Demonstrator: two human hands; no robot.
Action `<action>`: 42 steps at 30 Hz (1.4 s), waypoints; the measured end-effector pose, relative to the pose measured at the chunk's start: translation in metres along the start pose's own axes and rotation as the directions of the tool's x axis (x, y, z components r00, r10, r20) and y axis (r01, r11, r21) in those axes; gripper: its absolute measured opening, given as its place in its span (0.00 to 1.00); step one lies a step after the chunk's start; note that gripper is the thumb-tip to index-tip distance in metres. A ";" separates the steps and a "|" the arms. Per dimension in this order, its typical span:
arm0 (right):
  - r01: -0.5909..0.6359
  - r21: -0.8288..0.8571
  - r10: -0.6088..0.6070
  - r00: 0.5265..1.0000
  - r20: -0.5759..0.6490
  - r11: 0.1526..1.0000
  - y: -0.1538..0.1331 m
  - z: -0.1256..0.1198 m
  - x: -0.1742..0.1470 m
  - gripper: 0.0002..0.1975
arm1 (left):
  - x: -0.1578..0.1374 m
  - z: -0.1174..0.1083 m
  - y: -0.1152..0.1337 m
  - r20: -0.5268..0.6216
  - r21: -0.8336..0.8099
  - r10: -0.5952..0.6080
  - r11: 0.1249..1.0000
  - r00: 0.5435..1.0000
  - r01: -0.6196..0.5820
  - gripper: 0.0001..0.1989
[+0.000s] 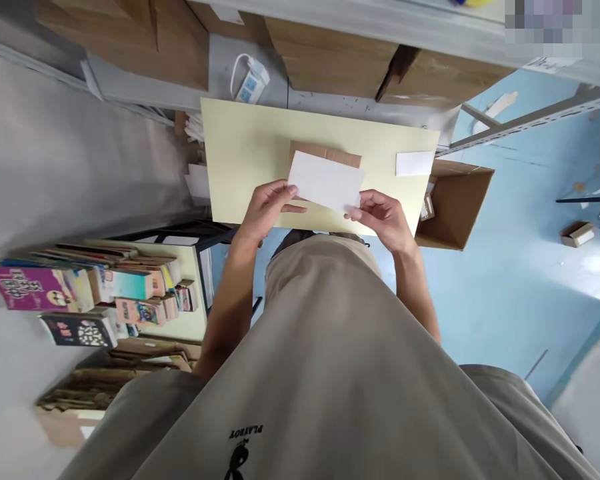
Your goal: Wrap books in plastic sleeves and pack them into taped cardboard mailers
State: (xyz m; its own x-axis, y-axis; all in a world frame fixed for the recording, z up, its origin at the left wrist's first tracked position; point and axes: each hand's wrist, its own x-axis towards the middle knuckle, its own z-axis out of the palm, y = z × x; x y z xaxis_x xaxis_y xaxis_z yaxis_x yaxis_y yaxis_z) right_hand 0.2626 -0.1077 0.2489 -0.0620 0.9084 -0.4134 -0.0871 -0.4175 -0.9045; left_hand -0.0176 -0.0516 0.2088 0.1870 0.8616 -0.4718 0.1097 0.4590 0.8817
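Spanning the gap between the two hands, a white sheet (pixel 327 179) is held above the pale yellow counter (pixel 245 150), close to the counter's near edge and in front of the wearer's body. It is a plain rectangle, wider than it is deep, with straight edges and crisp corners. Its upper face is an even, matt white, slightly greyer toward the lower right, and it looks flat and thin. It sits askew, the left end farther from the body than the right.

The left hand (pixel 270 208) grips the sheet at its lower left corner, thumb on top, with one of its fingers stretched out below the near edge. The right hand (pixel 384 217) has its fingers closed on the lower right corner, the thumb at the near edge and the others bent behind.

Under the sheet is a brown cardboard piece (pixel 325 152), largely covered by it; a strip shows along the far side, with a seam or fold. Toward the counter's right end lies a smaller-looking white card (pixel 414 164), well apart from the sheet. Just beside that end stands an open cardboard box (pixel 457 207).
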 end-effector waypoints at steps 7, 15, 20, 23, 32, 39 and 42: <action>0.129 -0.210 -0.168 0.969 -0.181 0.969 -0.028 0.080 0.003 0.27 | -0.001 -0.061 -0.002 -0.023 -0.118 0.158 0.980 0.987 -0.160 0.30; 0.177 -0.558 -0.401 0.863 -0.309 0.811 -0.011 0.149 0.027 0.15 | 0.011 -0.124 -0.018 -0.094 -0.064 0.097 0.993 0.991 -0.104 0.30; 0.233 -0.791 -0.563 0.810 -0.165 0.566 0.001 0.189 0.036 0.05 | -0.013 -0.119 -0.014 0.002 -0.102 0.232 0.968 0.973 -0.230 0.33; 0.302 -0.809 -0.547 0.837 -0.028 0.504 0.008 0.207 0.041 0.04 | -0.030 -0.107 -0.006 0.099 -0.204 0.341 0.927 0.935 -0.316 0.35; 0.500 -0.747 -0.613 0.774 0.158 0.438 0.007 0.227 0.039 0.13 | -0.027 -0.122 -0.005 0.097 -0.332 0.316 0.904 0.944 -0.269 0.33; 0.539 -0.685 -0.617 0.770 0.165 0.489 0.007 0.238 0.039 0.22 | -0.025 -0.134 -0.006 0.086 -0.354 0.333 0.891 0.939 -0.284 0.27; 0.522 -0.684 -0.590 0.790 0.164 0.509 0.008 0.243 0.038 0.29 | -0.025 -0.135 -0.003 0.056 -0.329 0.347 0.892 0.936 -0.311 0.24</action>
State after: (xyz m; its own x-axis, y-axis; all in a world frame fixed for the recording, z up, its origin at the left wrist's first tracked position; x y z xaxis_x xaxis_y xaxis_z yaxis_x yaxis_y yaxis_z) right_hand 0.0180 -0.0817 0.2518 -0.1602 0.9613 0.2242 0.6039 0.2752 -0.7481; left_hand -0.1546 -0.0454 0.2197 0.2683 0.9537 -0.1362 -0.2819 0.2129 0.9355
